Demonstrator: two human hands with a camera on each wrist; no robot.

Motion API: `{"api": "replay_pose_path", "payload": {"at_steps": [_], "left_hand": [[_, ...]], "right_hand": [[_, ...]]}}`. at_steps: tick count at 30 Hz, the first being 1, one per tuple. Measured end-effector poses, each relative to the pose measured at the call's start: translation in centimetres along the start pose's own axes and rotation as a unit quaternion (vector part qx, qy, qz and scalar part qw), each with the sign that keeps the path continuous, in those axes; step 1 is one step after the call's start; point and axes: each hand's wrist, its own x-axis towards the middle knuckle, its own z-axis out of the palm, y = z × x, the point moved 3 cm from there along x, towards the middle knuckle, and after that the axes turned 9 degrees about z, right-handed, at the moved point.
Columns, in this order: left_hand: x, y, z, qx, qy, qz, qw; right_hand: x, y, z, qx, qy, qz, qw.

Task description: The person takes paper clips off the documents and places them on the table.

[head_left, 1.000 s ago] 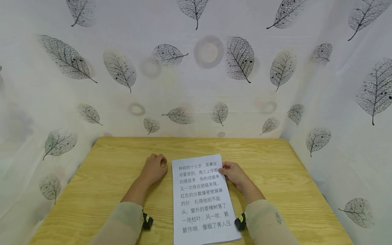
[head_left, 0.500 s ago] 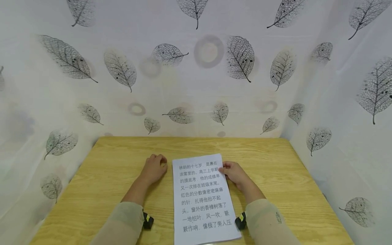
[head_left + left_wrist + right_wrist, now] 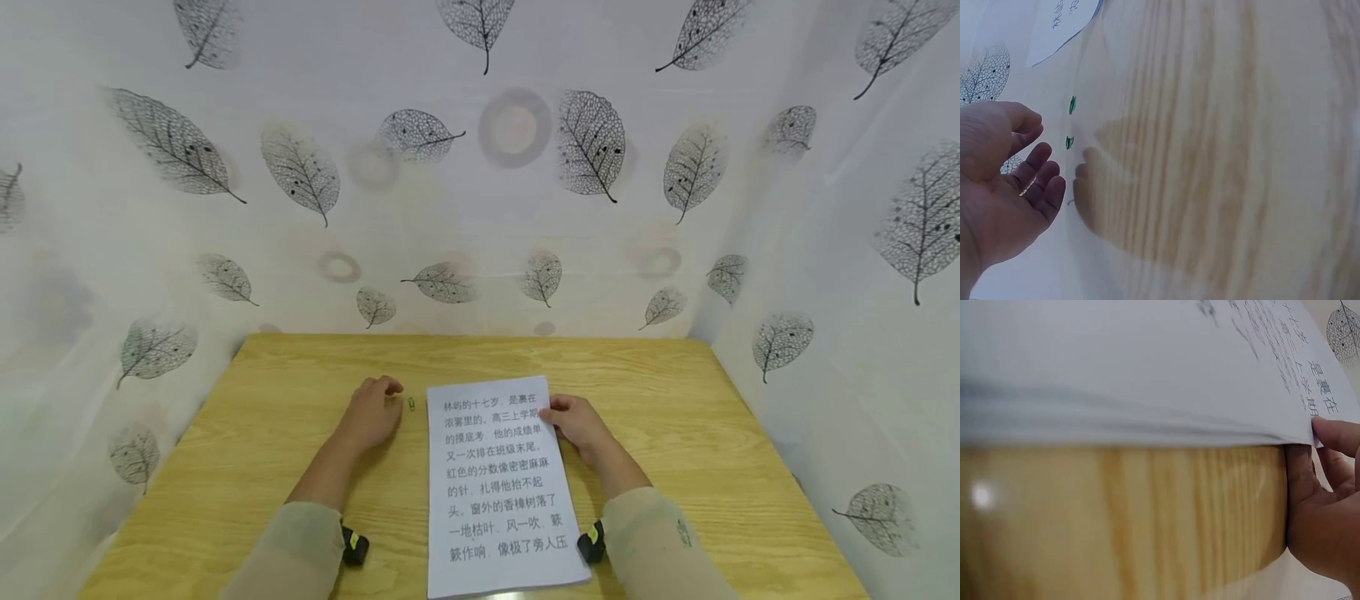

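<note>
A thin stack of white paper [image 3: 495,483] printed with large Chinese characters lies on the wooden table, slightly askew. My right hand [image 3: 577,425] pinches its upper right edge. In the right wrist view the thumb [image 3: 1335,434] lies on the top sheet and fingers reach underneath. Left of the stack, my left hand [image 3: 371,414] hovers close to the tabletop with loosely bent fingers and holds nothing. A small green paper clip [image 3: 411,404] lies between that hand and the paper. Two small green pieces [image 3: 1072,104] show past the fingertips in the left wrist view; their exact shape is unclear.
The glossy wooden table [image 3: 660,400] reaches back to a white curtain [image 3: 480,208] printed with grey leaves, which also closes off both sides. A black wrist camera [image 3: 355,546] sits on the left wrist, another black camera [image 3: 591,542] on the right.
My left hand has shifted slightly left and its fingers have spread a little; the green clip now shows beside it. The right hand keeps its pinch on the paper.
</note>
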Motion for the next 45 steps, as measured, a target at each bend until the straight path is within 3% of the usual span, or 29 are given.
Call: {"api": "replay_pose_path", "payload": {"at_steps": [9, 21, 24, 28, 31, 45], "left_hand": [[-0.7, 0.4, -0.7, -0.022, 0.0, -0.005, 0.9997], [-0.5, 1.0, 0.1, -0.029, -0.005, 0.013, 0.9995], [-0.5, 1.2, 0.3, -0.029, -0.007, 0.015, 0.9994], [-0.8, 1.4, 0.5, -0.029, -0.008, 0.014, 0.9995], [-0.9, 1.5, 0.7, -0.032, -0.009, 0.011, 0.9994], [-1.3, 1.6, 0.8, -0.03, 0.007, 0.008, 0.9995]], "right_hand": [[-0.2, -1.0, 0.0, -0.01, 0.039, -0.005, 0.999], [-0.3, -2.0, -0.2, -0.115, 0.1, -0.039, 0.987], [-0.2, -2.0, -0.2, -0.175, 0.12, -0.048, 0.976], [0.0, -2.0, -0.1, -0.267, 0.133, -0.062, 0.952], [-0.2, -2.1, 0.0, -0.298, 0.129, -0.066, 0.944], [-1.0, -2.8, -0.1, -0.292, 0.126, -0.067, 0.946]]}}
